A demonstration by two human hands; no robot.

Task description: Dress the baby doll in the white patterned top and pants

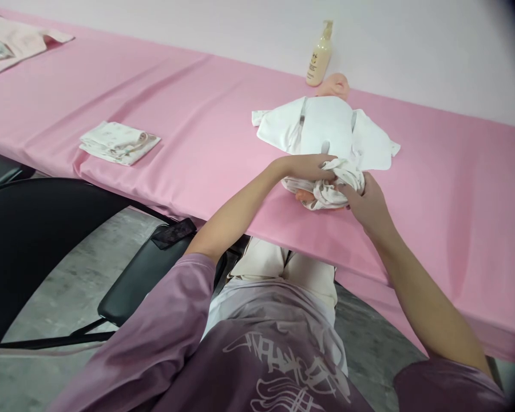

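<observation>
A baby doll lies on its back on the pink tablecloth, head away from me, dressed in a white top. Bunched white patterned trousers cover its legs near the table's front edge. My left hand grips the bunched cloth from the left, fingers curled over it. My right hand pinches the same cloth from the right. A bit of the doll's bare leg shows under the cloth.
A cream pump bottle stands just behind the doll's head by the wall. A folded patterned cloth lies to the left. More pale clothing lies at the far left. Black folding chairs stand beside my knees.
</observation>
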